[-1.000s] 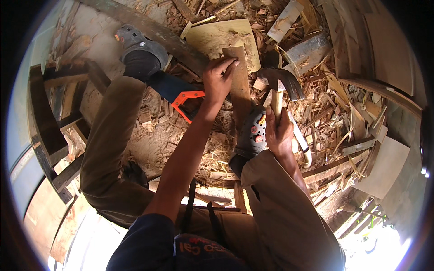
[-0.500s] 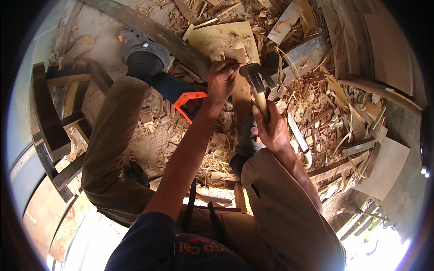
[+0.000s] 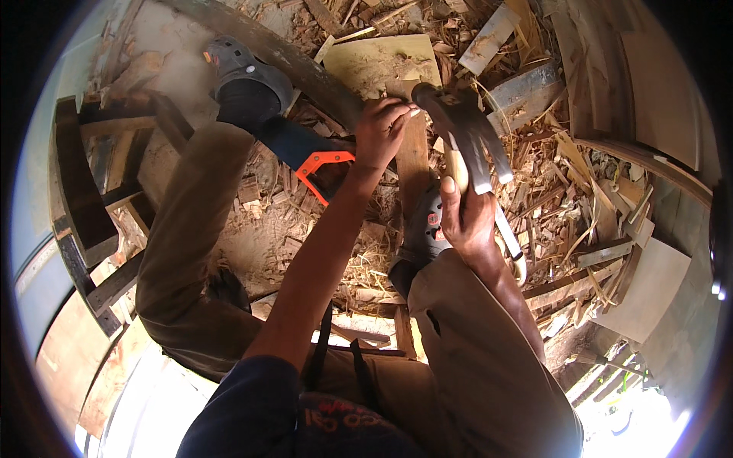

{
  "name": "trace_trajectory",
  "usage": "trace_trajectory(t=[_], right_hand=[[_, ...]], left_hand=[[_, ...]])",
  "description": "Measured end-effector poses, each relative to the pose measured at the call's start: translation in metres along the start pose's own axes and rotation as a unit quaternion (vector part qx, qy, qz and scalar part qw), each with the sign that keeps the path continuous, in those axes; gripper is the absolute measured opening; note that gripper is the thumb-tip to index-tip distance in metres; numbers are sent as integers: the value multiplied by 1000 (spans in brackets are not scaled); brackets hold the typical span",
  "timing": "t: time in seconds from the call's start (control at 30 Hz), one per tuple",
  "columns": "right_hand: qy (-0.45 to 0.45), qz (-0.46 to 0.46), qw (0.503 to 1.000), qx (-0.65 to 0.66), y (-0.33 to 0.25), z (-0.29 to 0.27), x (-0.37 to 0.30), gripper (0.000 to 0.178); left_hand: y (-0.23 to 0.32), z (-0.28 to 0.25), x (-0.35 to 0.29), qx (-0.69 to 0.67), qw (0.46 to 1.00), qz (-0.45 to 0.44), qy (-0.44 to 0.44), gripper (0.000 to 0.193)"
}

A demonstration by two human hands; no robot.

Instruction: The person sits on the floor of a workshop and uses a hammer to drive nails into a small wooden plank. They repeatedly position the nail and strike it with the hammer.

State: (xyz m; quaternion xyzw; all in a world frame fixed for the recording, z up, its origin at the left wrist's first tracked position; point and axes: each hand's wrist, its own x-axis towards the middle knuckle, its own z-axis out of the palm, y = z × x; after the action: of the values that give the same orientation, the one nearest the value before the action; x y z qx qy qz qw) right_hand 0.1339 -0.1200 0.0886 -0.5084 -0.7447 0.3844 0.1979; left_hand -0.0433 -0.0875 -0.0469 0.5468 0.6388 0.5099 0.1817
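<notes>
One hammer [image 3: 462, 141] in right hand [image 3: 466, 217], handle upright, head up.

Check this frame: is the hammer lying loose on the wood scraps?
No, the right hand grips the hammer by its handle, head raised above the plank.

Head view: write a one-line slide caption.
Right hand holds a claw hammer over a wooden strip pinched by the left hand.

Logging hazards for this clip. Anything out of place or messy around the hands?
Yes. Wood scraps and shavings litter the whole floor around the feet. A handsaw with an orange handle lies loose among them near the left shoe. The right hand grips a claw hammer; the left hand pinches at a wooden strip.
</notes>
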Motion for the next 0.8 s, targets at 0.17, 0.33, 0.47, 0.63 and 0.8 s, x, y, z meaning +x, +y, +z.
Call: trace_trajectory(t=[0.17,0.33,0.47,0.63,0.8], right_hand=[[-60,72,995,-42,7,3,4,43],[2,-26,1000,-17,-11,-7,7,40],[-49,68,996,-16,3,-1,10,32],[-12,10,1000,-26,-16,-9,12,25],[-36,-6,998,-59,15,8,6,30]], left_hand=[[-4,-2,-1,-13,1000,19,12,12],[0,-2,6,7,1000,-4,-19,13],[0,-1,1,-17,999,42,14,12],[0,0,-2,17,1000,4,-1,12],[-7,4,-4,-20,999,20,25,13]])
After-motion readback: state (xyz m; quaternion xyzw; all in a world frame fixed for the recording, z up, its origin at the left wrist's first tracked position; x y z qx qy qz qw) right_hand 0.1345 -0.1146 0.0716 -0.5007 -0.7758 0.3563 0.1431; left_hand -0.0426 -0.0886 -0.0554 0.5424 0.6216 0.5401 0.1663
